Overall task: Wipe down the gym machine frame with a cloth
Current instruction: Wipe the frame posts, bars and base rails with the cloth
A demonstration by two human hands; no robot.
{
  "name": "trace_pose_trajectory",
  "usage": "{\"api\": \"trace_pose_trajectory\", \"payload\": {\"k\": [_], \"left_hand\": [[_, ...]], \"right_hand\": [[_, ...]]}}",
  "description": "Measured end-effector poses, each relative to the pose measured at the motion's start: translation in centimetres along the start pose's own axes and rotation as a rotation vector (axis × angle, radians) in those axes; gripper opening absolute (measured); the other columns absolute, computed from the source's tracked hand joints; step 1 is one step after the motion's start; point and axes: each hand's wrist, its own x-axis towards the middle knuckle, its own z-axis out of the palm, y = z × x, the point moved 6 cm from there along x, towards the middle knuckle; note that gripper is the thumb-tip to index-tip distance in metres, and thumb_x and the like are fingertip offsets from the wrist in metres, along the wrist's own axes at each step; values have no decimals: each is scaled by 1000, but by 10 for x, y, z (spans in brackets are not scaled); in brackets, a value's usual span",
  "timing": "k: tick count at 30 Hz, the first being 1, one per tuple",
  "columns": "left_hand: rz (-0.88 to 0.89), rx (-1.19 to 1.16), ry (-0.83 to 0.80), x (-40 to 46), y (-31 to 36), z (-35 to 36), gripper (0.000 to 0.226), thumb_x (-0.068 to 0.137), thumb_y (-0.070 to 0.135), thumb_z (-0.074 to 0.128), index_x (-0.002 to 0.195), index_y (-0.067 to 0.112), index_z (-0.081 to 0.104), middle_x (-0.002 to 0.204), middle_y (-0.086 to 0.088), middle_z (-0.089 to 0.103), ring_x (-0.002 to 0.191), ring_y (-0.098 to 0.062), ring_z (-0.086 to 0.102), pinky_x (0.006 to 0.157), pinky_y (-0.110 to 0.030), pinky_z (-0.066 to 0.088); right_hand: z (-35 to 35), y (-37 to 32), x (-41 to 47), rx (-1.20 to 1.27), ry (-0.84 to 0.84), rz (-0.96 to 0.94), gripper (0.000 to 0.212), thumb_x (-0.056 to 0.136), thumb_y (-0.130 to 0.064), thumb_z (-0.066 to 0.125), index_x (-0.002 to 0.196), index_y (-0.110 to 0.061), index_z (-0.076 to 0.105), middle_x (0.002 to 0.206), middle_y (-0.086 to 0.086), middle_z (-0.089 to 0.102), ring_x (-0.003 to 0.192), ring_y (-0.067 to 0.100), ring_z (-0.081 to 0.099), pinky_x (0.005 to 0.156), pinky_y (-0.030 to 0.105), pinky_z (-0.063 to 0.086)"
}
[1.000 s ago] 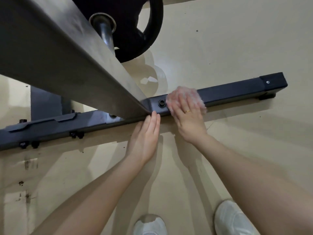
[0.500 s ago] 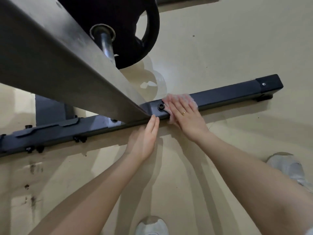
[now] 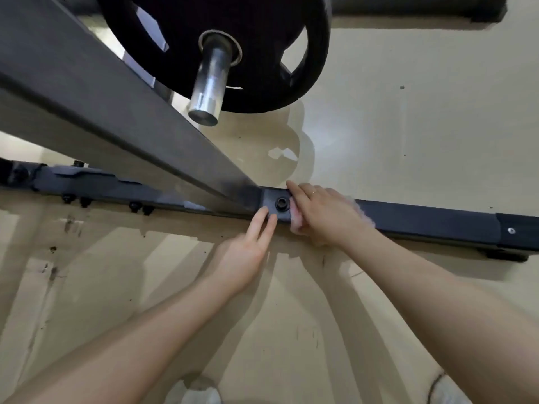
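At the lower edge of the view, two pale shoes are only partly in frame: one [image 3: 198, 392] at centre, the other [image 3: 446, 389] at the right, both cut off by the border. Above them the beige floor [image 3: 379, 316] carries scuff marks and dark specks.

The left hand [image 3: 248, 246] lies flat, fingers straight and together, its fingertips [image 3: 267, 217] touching the near edge of the dark floor-level frame rail [image 3: 423, 218]. It holds nothing.

The right hand [image 3: 323, 217] presses a pink cloth [image 3: 294, 223] onto the rail just right of a black bolt [image 3: 281, 203]. Half a second ago this hand lay flatter, with more cloth showing beyond the fingers; now it sits closer to the bolt and its fingers reach across the top of the rail. In my judgement the wiping is working toward the joint where the sloping grey beam [image 3: 116, 112] meets the rail; the rail's right stretch and its end cap [image 3: 519, 231] look dealt with or still pending, which cannot be told.

Most of the cloth is hidden under the palm; only fringes show at the near edge and behind the wrist [image 3: 364, 217]. Whether the thumb curls round the cloth cannot be seen.

Farthest off, a black weight plate [image 3: 262, 39] on a steel sleeve [image 3: 208, 88] hangs overhead, its top cut off.
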Motion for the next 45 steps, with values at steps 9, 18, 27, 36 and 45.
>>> {"api": "trace_pose_trajectory", "payload": {"k": [9,18,27,36,45], "left_hand": [[-325,-49,-348,-4,13,-4,80,91,27,51,151,17,0,156,2,-19,52,-19,44,51,-27,38],[-670,-388,-374,6,38,-22,79,91,28,41,150,23,-11,157,9,-18,63,-24,55,49,-25,35],[-758,-377,-316,5,45,-12,80,90,28,41,149,29,-13,156,14,-19,65,-24,57,51,-25,35],[-752,-357,-334,5,48,-8,83,88,27,42,149,27,-15,156,10,-22,56,-20,49,45,-25,29],[-748,-348,-302,4,49,-10,85,87,26,44,149,25,-14,156,9,-21,59,-23,54,51,-25,38]], "right_hand": [[-13,16,3,454,-184,18,35,89,-31,56,118,-20,42,95,-3,64,90,23,60,76,35,46],[3,61,-23,59,-299,-11,44,86,-34,59,118,-8,45,112,9,57,101,33,58,75,34,44],[-7,6,44,575,-315,-115,36,103,-25,35,138,-19,42,134,12,53,121,33,49,96,39,39],[5,30,16,305,-248,-185,44,101,-45,14,143,-33,22,121,6,59,105,34,58,85,50,44],[-10,72,-25,160,-228,39,30,104,-39,16,121,-37,40,99,-2,60,85,31,56,70,39,42]]}}
